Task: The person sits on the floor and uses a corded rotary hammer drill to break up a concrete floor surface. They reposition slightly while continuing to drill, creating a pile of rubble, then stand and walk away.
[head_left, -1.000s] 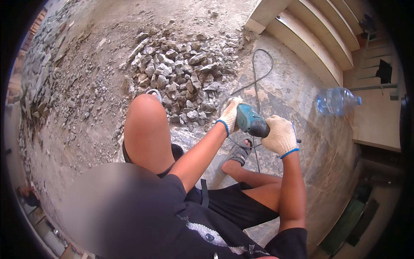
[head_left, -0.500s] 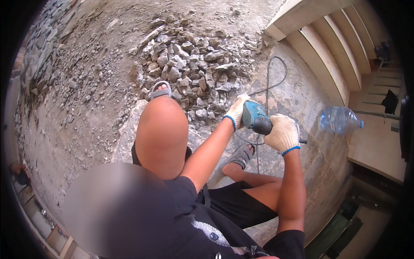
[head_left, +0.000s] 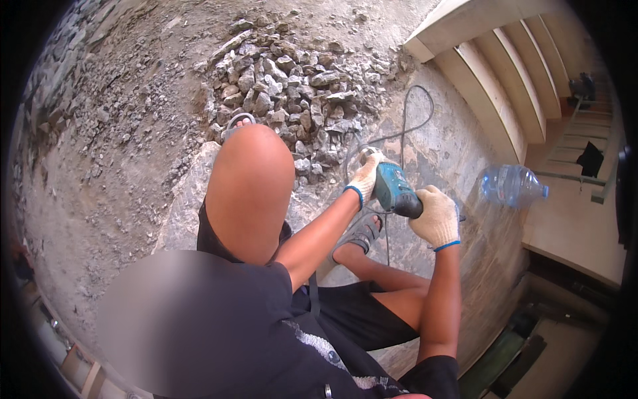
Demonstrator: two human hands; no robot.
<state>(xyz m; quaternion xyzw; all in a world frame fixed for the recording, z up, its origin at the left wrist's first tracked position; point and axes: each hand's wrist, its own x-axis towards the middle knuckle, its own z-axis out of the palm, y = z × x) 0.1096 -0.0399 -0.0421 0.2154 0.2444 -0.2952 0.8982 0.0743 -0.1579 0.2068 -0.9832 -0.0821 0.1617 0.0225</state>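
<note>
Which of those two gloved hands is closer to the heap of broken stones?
The left hand, which holds the teal power tool on the side facing the stone heap. The right hand, at the tool's black end, is farther away.

floor [head_left: 458,149]: grey, patchy | far middle: heap of broken stones [head_left: 286,90] | left: loose gravel [head_left: 136,123] | right of heap: looped cable [head_left: 404,120] | right: clear bottle [head_left: 508,186]

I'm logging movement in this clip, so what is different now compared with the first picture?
Mostly the view: it has turned, so the stone pile sits higher and further right in the picture, and the clear plastic bottle lower. Nothing was taken hold of or let go. The gloved left hand and right hand stay closed on the power tool.
</note>
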